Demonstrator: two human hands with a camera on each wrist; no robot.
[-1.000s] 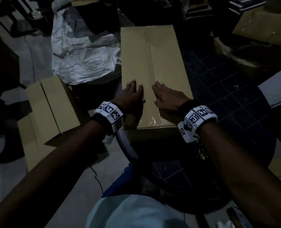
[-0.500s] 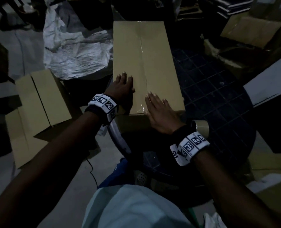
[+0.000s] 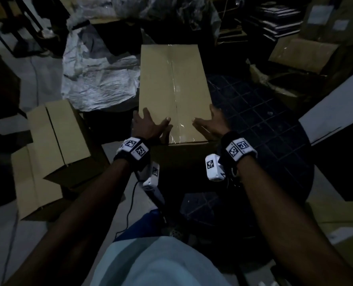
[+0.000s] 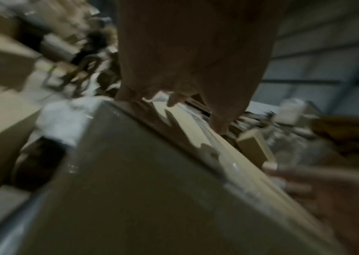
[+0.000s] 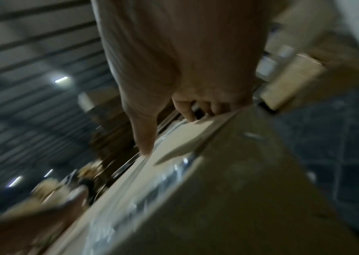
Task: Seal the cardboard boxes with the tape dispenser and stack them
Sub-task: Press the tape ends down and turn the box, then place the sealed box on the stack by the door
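Observation:
A long cardboard box [image 3: 171, 79] lies lengthwise in front of me, with clear tape shining along its middle seam. My left hand [image 3: 148, 124] grips its near left corner, thumb on top and fingers over the side edge. At the near right corner my right hand [image 3: 212, 124] does the same, thumb on the lid and fingers down the right side. The blurred left wrist view has the left hand [image 4: 185, 60] hooked on the box [image 4: 141, 181] edge. The right wrist view shows the right hand [image 5: 174, 60] curled on the box [image 5: 239, 189]. No tape dispenser is in view.
The box rests on a dark lattice-topped round table [image 3: 264, 120]. A second cardboard box [image 3: 57, 141] with unsealed flaps sits on the floor at the left. Crumpled white sheeting [image 3: 101, 79] lies behind it. More cartons [image 3: 301, 54] and a white panel [image 3: 336, 116] crowd the right.
Both hands lay flat on the lid beside the taped seam; they have slid apart to the box's near corners and now grip its sides. The tape roll by my right wrist is out of view.

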